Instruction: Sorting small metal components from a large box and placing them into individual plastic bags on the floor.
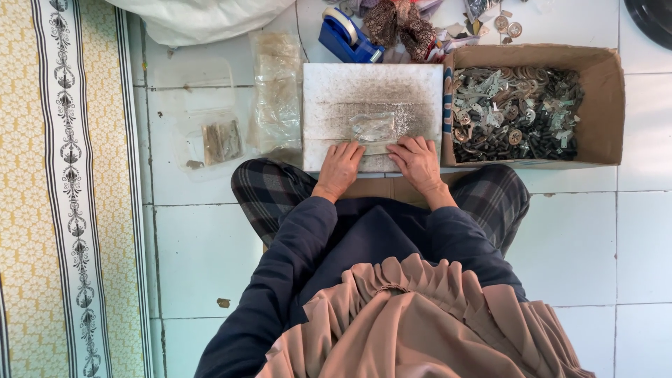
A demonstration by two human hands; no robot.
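Note:
A small clear plastic bag [373,127] lies on a worn white board [336,91] in front of me on the floor. My left hand [341,166] rests at the board's near edge, fingertips on the bag's lower left corner. My right hand [418,162] presses its fingertips on the bag's lower right edge. Both hands lie flat, fingers together, pinning the bag's bottom edge. What the bag contains is too faint to tell.
A cardboard box [605,98] of several small metal parts stands to the right of the board. A stack of clear bags [277,91] and a filled bag [222,141] lie left. A blue tape dispenser [348,36] sits behind. A patterned mat [63,189] runs along the left.

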